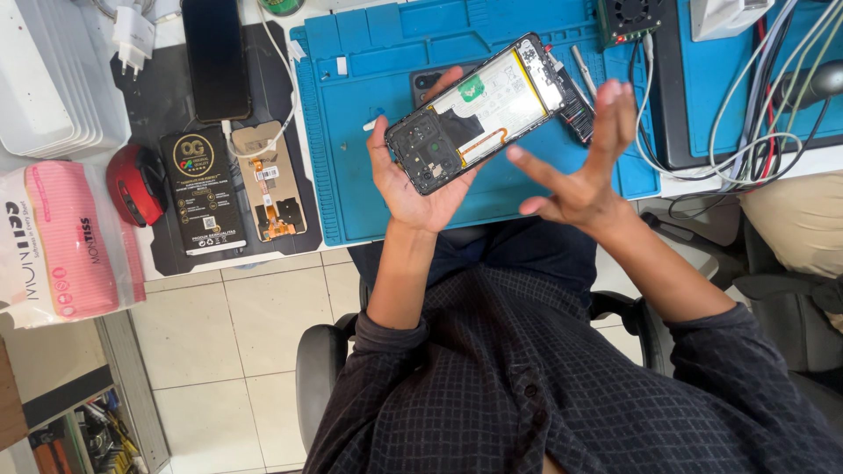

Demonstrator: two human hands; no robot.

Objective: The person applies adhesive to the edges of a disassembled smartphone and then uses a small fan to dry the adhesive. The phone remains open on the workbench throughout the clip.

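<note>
Two hands: left grips opened phone, right spread beside pink-white packet.

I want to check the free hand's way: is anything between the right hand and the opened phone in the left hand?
Nothing visible does. The right hand is spread open beside the opened phone, which the left hand holds above the blue mat. Only open air lies between them.
</note>
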